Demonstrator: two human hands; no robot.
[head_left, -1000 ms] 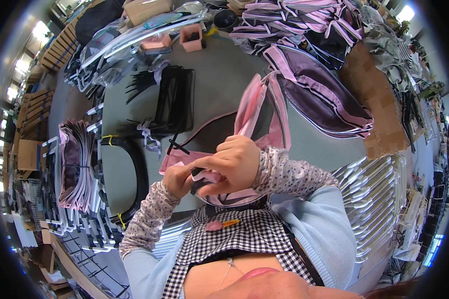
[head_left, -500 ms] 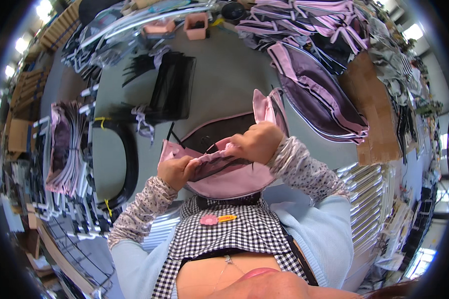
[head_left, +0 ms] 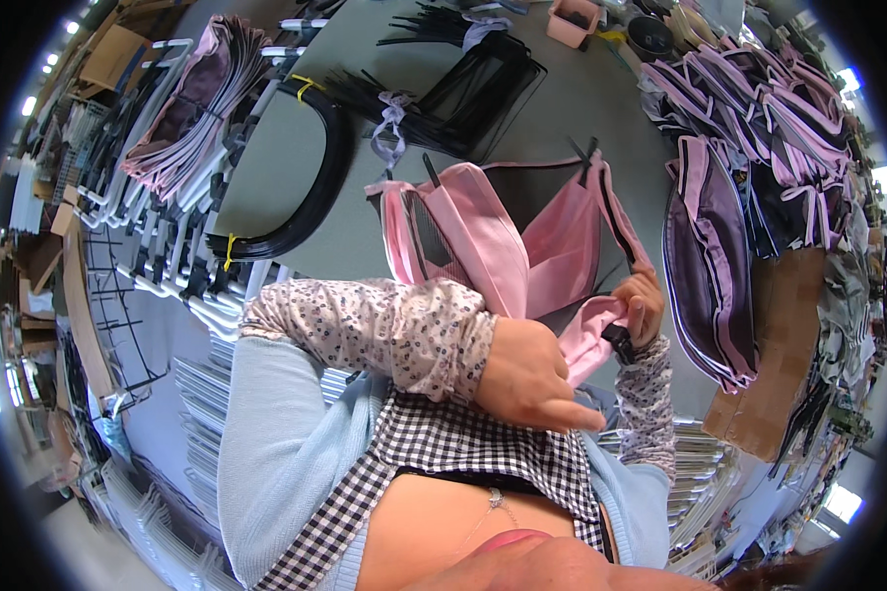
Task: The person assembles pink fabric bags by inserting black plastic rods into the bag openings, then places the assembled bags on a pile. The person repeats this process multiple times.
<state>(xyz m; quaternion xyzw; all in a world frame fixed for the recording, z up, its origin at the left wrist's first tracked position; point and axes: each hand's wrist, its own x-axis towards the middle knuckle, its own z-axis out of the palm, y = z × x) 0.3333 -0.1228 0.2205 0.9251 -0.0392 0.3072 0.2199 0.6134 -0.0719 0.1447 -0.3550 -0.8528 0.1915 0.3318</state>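
Grey tabletop (head_left: 586,103) is doing a lot of storage duty; a thick curve of black strips (head_left: 340,167) lies near its left side with yellow ties (head_left: 307,87) round it, presumably so the springy lot doesn't fan out; thinner black frames (head_left: 483,94) lie farther back, cinched with a lavender strip (head_left: 389,128), likely for the same reason; over right, a long pink-and-purple piece (head_left: 710,266) lies just beside some cardboard (head_left: 774,345), maybe to be easier to grab than the tangled pink heap (head_left: 779,138).

Main thing is the pink fabric with dark mesh (head_left: 483,236); it's at the table's near edge, right in front of the checked apron (head_left: 463,436), standing up in loose folds; my guess is the black rod ends (head_left: 431,169) poking out belong to whatever props it up; the right hand (head_left: 641,305) has one end, thumb and fingers pinching the pink edge by a small black fitting (head_left: 618,343), probably to steady it; the left hand (head_left: 532,379) crosses in front, index finger stretched out, others curled; can't tell if they're gripping anything, the back of the hand hides it.
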